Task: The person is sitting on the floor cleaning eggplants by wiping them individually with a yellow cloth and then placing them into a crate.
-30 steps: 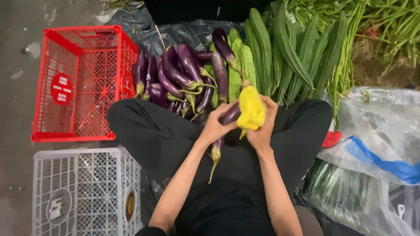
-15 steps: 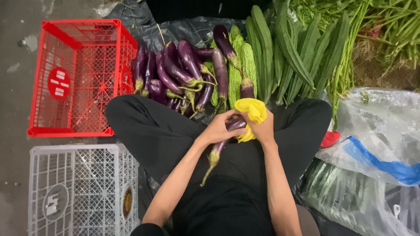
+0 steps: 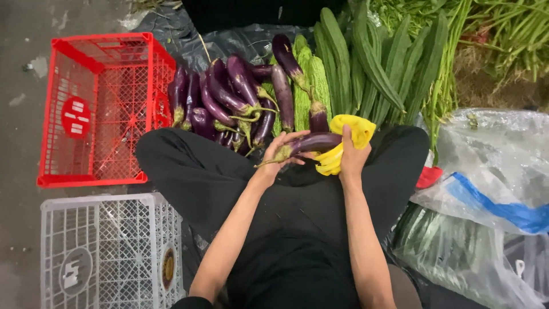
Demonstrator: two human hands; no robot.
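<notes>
Purple and glossy, one long slender eggplant (image 3: pixel 311 143) is lying crosswise in the left hand (image 3: pixel 281 153), whose fingers are curling around its green stem end, while the right hand (image 3: pixel 351 155) is pinching a crumpled yellow cloth (image 3: pixel 343 143) against its other end. Both hands are hovering over the lap of a person sitting cross-legged in black trousers. Ahead, roughly a dozen more purple eggplants (image 3: pixel 229 97) are lying in a heap on dark plastic sheeting (image 3: pixel 229 43), just beside about eight long green ridged gourds (image 3: pixel 366 63). Two plastic crates are standing on the left: one red (image 3: pixel 91 109), one white (image 3: pixel 103 252). Clear plastic bags (image 3: pixel 486 171) are lying on the right. Compared with half a second earlier, the eggplant is now turning from a downward slant to nearly level, with more of it showing.
</notes>
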